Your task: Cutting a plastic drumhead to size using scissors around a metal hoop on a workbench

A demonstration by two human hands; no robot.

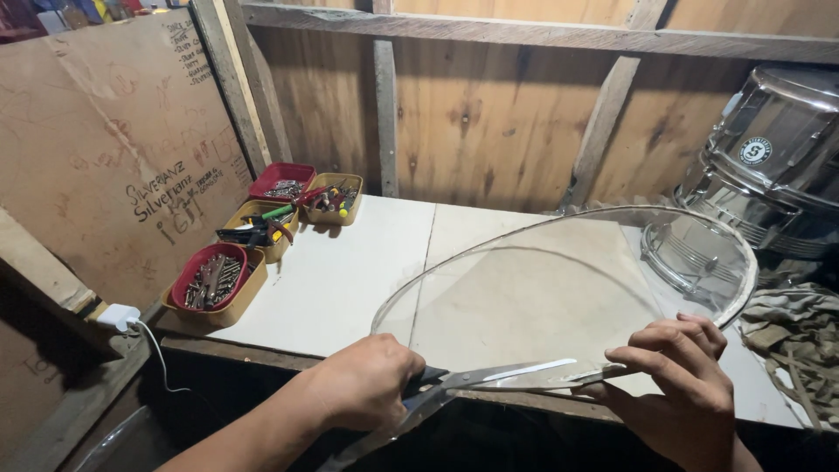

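Over the white counter, the left hand has its fingers clamped on scissors at the clear plastic sheet, whose near edge the right hand pinches.

Four small trays w/ screws & hand tools sit at the white worktop back-left corner. Shiny steel drum shells stacked at right, rag pile below. White charger plugged at left.
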